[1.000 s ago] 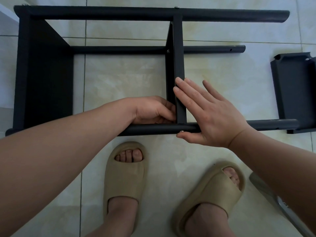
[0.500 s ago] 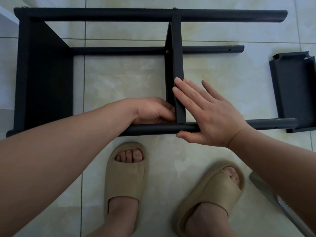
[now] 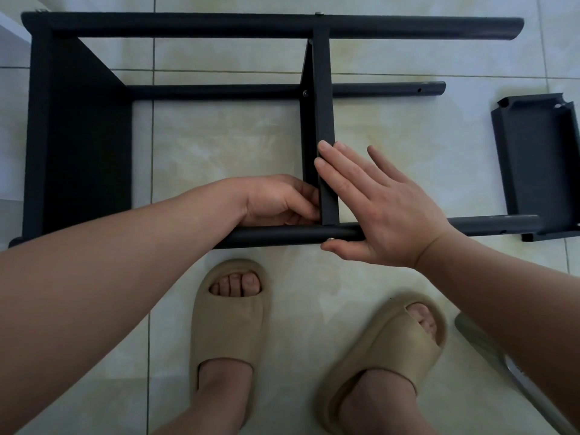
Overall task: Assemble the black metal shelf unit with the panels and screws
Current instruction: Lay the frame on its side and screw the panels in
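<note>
Shelf frame (image 3: 175, 25), on floor (image 3: 226, 142). Left hand (image 3: 276, 202): fingers curled, gripping middle panel (image 3: 321, 89). Right hand (image 3: 386, 211): fingers straight, pressing same panel.

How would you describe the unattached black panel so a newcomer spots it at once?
Start at the shelf frame lying on the tiled floor and follow its nearest tube to the right end. The loose panel lies there, the only one flat with raised edges up, not fixed between tubes.
</note>
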Motion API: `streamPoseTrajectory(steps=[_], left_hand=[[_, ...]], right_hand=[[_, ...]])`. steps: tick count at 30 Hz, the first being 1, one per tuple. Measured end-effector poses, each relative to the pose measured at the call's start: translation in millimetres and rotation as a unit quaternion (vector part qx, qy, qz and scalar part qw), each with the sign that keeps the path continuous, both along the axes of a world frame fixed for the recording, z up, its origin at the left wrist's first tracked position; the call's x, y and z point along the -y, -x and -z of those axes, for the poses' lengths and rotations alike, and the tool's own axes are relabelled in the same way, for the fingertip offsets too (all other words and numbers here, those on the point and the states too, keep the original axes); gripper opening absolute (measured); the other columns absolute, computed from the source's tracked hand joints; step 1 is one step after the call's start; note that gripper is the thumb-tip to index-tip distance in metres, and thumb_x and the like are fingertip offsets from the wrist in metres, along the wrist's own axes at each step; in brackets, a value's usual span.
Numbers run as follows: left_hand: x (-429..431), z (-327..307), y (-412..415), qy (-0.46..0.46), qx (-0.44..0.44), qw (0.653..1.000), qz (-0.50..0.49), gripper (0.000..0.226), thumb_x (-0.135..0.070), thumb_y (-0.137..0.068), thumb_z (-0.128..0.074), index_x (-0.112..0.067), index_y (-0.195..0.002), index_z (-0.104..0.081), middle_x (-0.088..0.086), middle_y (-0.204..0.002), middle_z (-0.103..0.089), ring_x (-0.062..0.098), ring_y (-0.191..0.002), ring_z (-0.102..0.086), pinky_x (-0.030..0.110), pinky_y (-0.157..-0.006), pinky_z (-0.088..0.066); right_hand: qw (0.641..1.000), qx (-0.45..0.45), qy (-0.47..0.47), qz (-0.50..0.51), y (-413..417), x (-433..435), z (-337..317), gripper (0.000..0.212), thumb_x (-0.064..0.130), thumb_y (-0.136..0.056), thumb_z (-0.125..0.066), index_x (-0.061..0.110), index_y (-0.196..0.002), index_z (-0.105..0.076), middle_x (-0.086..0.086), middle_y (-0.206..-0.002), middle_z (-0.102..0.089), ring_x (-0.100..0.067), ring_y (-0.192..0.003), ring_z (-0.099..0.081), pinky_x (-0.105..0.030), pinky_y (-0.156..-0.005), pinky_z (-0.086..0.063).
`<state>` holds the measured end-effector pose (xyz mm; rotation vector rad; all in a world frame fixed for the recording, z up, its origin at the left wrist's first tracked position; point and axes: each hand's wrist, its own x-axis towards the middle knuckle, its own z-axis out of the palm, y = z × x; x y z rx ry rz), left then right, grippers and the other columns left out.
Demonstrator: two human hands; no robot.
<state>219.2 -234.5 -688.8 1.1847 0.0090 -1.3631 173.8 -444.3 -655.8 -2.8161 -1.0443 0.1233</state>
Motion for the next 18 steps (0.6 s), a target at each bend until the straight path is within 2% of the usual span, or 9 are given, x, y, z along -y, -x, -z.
streamPoseTrajectory(steps=[4, 8, 10, 12, 13, 15, 16, 18], left_hand=[[2, 0, 0, 0.002, -0.011, 1.0, 0.008, 0.015, 0.004, -0.094, -0.046, 0.002, -0.099, -0.06, 0.003, -0.074, -0.068, 0.012, -0.067, -0.067, 0.021, -0.062, -0.051], [2, 3, 2, -0.038, 0.025, 0.999, 0.026, 0.013, -0.008, -0.078, -0.063, -0.004, -0.089, -0.067, 0.01, -0.082, -0.068, 0.021, -0.076, -0.066, 0.031, -0.075, -0.051], [3, 1, 2, -0.066, 0.04, 0.997, 0.021, 0.018, -0.012, -0.074, -0.065, -0.004, -0.089, -0.068, 0.009, -0.081, -0.069, 0.021, -0.074, -0.066, 0.031, -0.073, -0.05], [2, -6, 2, -0.112, 0.088, 0.989, 0.038, 0.014, -0.016, -0.078, -0.068, -0.008, -0.09, -0.07, 0.003, -0.077, -0.072, 0.016, -0.071, -0.068, 0.026, -0.068, -0.05], [0, -11, 2, -0.148, 0.127, 0.979, 0.06, 0.011, -0.02, -0.082, -0.068, -0.012, -0.089, -0.072, -0.002, -0.075, -0.073, 0.014, -0.071, -0.068, 0.025, -0.067, -0.049], [-7, -22, 4, -0.236, 0.21, 0.939, 0.134, 0.022, -0.039, -0.088, -0.063, -0.019, -0.086, -0.074, -0.006, -0.076, -0.073, 0.014, -0.073, -0.068, 0.025, -0.066, -0.048], [-11, -28, 6, -0.271, 0.224, 0.92, 0.174, 0.032, -0.046, -0.092, -0.058, -0.019, -0.086, -0.073, -0.003, -0.076, -0.074, 0.015, -0.07, -0.067, 0.026, -0.065, -0.05], [-19, -43, 13, -0.305, 0.195, 0.908, 0.211, 0.048, -0.05, -0.1, -0.043, -0.012, -0.087, -0.07, 0.001, -0.068, -0.073, 0.015, -0.056, -0.063, 0.026, -0.057, -0.052]], right_hand=[[1.0, -0.003, 0.0, -0.001, 0, 0, -1, 0.098, 0.071, -0.09, -0.045, 0.004, -0.158, -0.026, -0.01, -0.167, -0.018, -0.027, -0.155, -0.018, -0.056, -0.122, -0.023], [1.0, -0.003, 0.0, -0.005, 0, 0, 0, 0.098, 0.072, -0.09, -0.044, 0.004, -0.159, -0.026, -0.01, -0.168, -0.017, -0.026, -0.155, -0.017, -0.055, -0.123, -0.022], [1.0, -0.005, 0.0, -0.004, 1, -1, -1, 0.097, 0.072, -0.09, -0.043, 0.005, -0.159, -0.026, -0.008, -0.168, -0.017, -0.026, -0.155, -0.018, -0.055, -0.123, -0.023], [1.0, -0.021, 0.006, -0.001, 1, -2, -5, 0.097, 0.073, -0.089, -0.042, 0.008, -0.16, -0.024, -0.006, -0.169, -0.015, -0.025, -0.155, -0.019, -0.054, -0.123, -0.023], [0.999, -0.041, 0.011, 0.002, 2, -3, -8, 0.098, 0.074, -0.089, -0.039, 0.011, -0.161, -0.021, -0.003, -0.17, -0.011, -0.024, -0.155, -0.02, -0.053, -0.123, -0.023], [0.995, -0.093, 0.015, 0.023, 4, -3, -14, 0.098, 0.078, -0.087, -0.033, 0.02, -0.163, -0.01, 0.006, -0.17, 0.003, -0.023, -0.154, -0.024, -0.049, -0.122, -0.025], [0.992, -0.119, 0.014, 0.04, 6, -3, -18, 0.099, 0.08, -0.086, -0.031, 0.025, -0.163, -0.004, 0.011, -0.169, 0.009, -0.023, -0.152, -0.026, -0.046, -0.122, -0.028], [0.982, -0.171, 0.02, 0.078, 12, -5, -26, 0.097, 0.083, -0.084, -0.03, 0.036, -0.161, 0.006, 0.019, -0.166, 0.02, -0.022, -0.148, -0.032, -0.041, -0.117, -0.034]])
